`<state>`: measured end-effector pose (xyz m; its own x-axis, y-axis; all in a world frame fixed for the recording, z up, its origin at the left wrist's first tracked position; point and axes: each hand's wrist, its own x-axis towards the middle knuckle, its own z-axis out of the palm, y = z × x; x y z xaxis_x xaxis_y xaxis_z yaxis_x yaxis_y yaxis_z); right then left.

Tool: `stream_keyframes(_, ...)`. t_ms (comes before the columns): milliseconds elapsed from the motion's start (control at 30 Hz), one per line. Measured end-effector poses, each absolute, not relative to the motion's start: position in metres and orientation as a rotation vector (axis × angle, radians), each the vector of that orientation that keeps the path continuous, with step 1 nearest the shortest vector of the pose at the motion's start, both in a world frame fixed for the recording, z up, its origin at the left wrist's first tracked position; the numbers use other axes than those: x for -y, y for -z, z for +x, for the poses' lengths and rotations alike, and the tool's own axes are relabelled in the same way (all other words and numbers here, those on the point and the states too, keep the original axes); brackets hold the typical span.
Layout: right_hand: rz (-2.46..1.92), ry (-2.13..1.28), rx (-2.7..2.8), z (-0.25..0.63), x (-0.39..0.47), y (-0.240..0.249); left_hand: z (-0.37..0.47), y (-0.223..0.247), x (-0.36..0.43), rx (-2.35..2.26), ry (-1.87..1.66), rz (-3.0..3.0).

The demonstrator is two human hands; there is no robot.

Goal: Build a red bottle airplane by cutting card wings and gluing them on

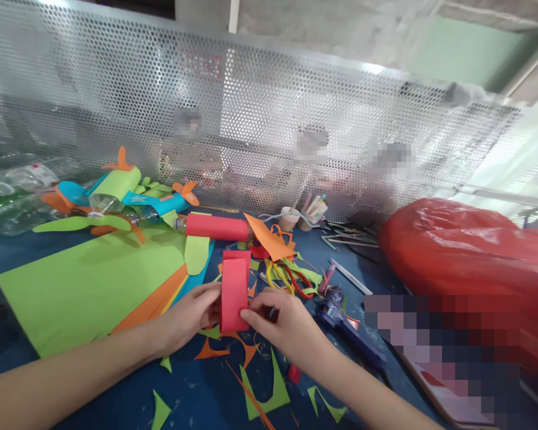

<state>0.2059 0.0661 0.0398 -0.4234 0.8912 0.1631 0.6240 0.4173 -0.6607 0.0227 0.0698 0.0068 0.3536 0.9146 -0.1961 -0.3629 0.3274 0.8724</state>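
My left hand (195, 316) grips the left side of a red paper loop (234, 295), a wide strip curled round on itself. Thumb and fingers of my right hand (280, 313) pinch the loop's lower right edge. Just beyond it lies a bottle wrapped in red paper (217, 227), with a green paper piece (197, 254) across it. An orange paper sheet (269, 237) leans at that bottle's right end. Behind my right hand are scissors with yellow handles (275, 276) and red handles (302, 283). A dark blue glue gun (347, 325) rests to the right.
Green and orange scraps (264, 388) litter the blue table (197, 397). Large green sheets (94, 280) lie at left, below paper-covered bottle planes (155, 203) and clear bottles (22, 179). Cups of pens (311, 215), a red plastic bag (466, 257) and a perforated metal screen (264, 113) stand beyond.
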Motion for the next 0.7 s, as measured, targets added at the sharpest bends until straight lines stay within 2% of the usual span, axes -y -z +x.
stream_keyframes(133,-1.402,-0.652,2.139,0.2067,-0.0677,-0.0408,0.0211,-0.0066,-0.0679,-0.643,-0.872,1.005)
stream_keyframes(333,-1.454,-0.647,2.144,0.2064,-0.0703,-0.0411,0.0224,-0.0047,-0.066,-0.732,-0.833,1.285)
stream_keyframes(700,-1.43,-0.755,2.166,0.2112,-0.0736,-0.0444,0.0232,-0.0042,-0.0647,-0.733,-0.875,1.289)
